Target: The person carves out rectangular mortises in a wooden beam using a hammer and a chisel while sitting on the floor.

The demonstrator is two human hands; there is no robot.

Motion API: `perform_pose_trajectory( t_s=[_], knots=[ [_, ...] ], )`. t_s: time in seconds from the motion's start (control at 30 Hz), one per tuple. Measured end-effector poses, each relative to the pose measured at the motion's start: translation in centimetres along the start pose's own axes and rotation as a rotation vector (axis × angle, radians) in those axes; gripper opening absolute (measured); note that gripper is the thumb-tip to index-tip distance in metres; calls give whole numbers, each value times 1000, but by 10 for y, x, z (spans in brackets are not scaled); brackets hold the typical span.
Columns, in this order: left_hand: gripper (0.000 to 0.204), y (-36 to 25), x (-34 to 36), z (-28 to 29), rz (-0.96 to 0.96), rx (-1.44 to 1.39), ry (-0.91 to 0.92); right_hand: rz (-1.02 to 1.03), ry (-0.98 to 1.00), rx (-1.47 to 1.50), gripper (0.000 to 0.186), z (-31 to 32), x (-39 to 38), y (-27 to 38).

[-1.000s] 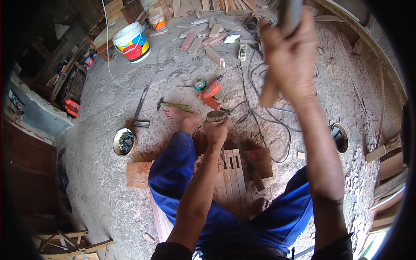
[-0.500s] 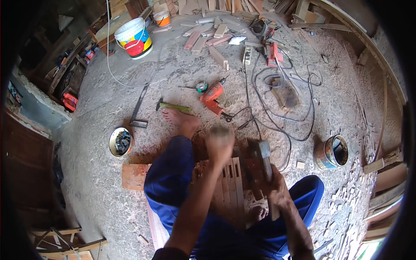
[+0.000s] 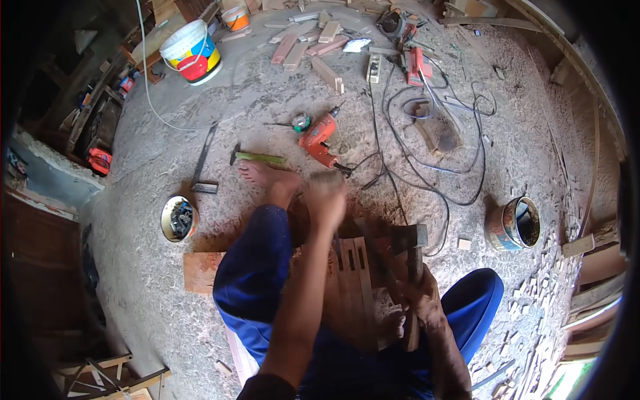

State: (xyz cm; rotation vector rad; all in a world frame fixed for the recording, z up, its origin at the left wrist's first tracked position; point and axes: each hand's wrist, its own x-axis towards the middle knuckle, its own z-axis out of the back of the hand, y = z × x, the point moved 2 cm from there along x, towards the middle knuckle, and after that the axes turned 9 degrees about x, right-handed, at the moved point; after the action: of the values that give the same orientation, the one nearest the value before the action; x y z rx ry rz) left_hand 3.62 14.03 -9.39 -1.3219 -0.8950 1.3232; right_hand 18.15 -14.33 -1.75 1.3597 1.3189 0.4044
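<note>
My left hand is closed round a chisel, whose round, worn top shows above the fist. The blade below is mostly hidden by my hand and forearm. Beneath it, between my knees, lie wooden strips side by side with narrow slots cut in them. Just to their right, my right hand grips a hammer by its wooden handle. The hammer's dark metal head points away from me, apart from the chisel. A reddish wooden block sticks out past my left leg.
Ahead lie a green-handled hammer, a red drill, a metal square and looping cables. A small tub stands left, a paint-stained bucket right. Wood offcuts lie farther off.
The hammer in my right hand has turned and its head sits slightly lower. My left hand keeps its grip on the chisel. The whole view has shifted a little.
</note>
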Motion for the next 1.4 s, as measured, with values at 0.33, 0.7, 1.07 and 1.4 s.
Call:
perform_pose_trajectory(
  t_s=[0.33,0.7,1.07,1.4],
  knots=[
    [24,-59,-136,22,-402,220,120,50,29,116,35,3,12,-19],
    [13,-142,-156,88,-927,-413,673,37,6,162,23,2,2,-4],
    [21,-82,-119,35,-539,-110,-110,10,5,150,28,-3,-3,-11],
    [16,-65,-115,40,-595,-56,-167,167,78,37,44,-12,-9,7]
  ],
)
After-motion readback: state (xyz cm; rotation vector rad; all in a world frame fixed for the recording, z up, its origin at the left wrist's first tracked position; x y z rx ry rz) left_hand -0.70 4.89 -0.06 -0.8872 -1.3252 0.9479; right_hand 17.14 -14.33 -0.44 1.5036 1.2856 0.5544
